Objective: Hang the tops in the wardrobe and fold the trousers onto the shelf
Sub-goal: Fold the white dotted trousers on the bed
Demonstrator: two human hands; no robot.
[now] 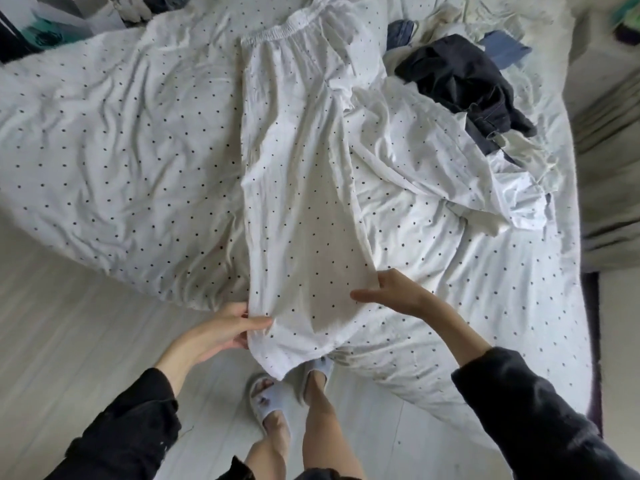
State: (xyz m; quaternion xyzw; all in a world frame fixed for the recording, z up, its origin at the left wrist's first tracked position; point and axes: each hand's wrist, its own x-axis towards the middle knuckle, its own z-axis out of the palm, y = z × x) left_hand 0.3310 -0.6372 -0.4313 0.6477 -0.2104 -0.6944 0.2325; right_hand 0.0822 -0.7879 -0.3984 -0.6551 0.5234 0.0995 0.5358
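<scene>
Between my two hands lie the dotted trousers (298,188), spread flat on the bed (114,143), legs laid one over the other. My left hand (221,332) pinches the hem corner on its side, thumb on top and fingers under the cloth. My right hand (391,294) has its fingers out nearly straight at the opposite hem edge, touching or just beside it; I cannot tell that it grips. The long axis runs straight away from my fingers, waistband (277,31) at the far end, hems nearest me and hanging over the bed edge. I judge the folding barely begun: halved lengthwise only, nothing shelved. Beyond my right hand a dark garment (464,81) waits in a heap.
</scene>
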